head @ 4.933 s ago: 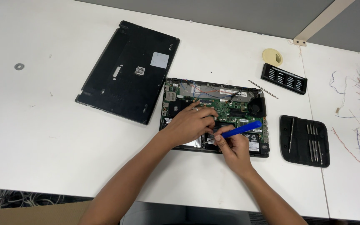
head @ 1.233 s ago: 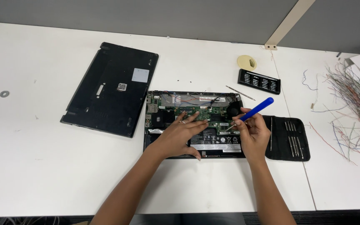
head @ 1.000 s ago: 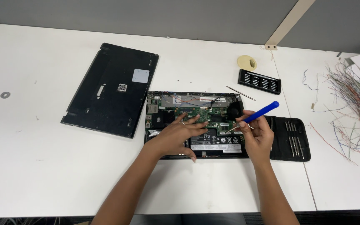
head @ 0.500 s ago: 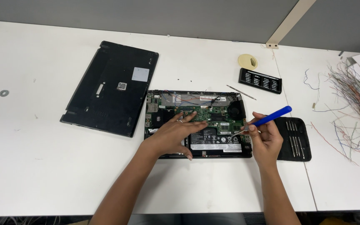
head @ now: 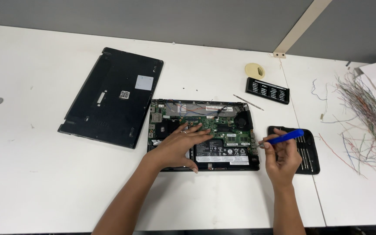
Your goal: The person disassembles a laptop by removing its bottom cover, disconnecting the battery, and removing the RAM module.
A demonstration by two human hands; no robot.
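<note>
An opened laptop base (head: 223, 126) lies in the middle of the white table (head: 44, 182), its green circuit board, fan and black battery exposed. My left hand (head: 180, 147) rests flat on its left half, fingers spread over the board and battery. My right hand (head: 283, 157) is just off the laptop's right edge and grips a blue-handled screwdriver (head: 283, 138), whose tip points left at the edge of the base.
The removed black bottom cover (head: 112, 98) lies to the left. A black tool pouch (head: 306, 150) sits right of my right hand, a bit holder (head: 267, 90), a thin metal rod (head: 248, 102) and a tape roll (head: 254, 70) behind. Loose coloured wires (head: 362, 117) spread at right.
My right hand has carried the screwdriver from over the fan to the right, off the laptop's edge. My left hand has stayed on the board.
</note>
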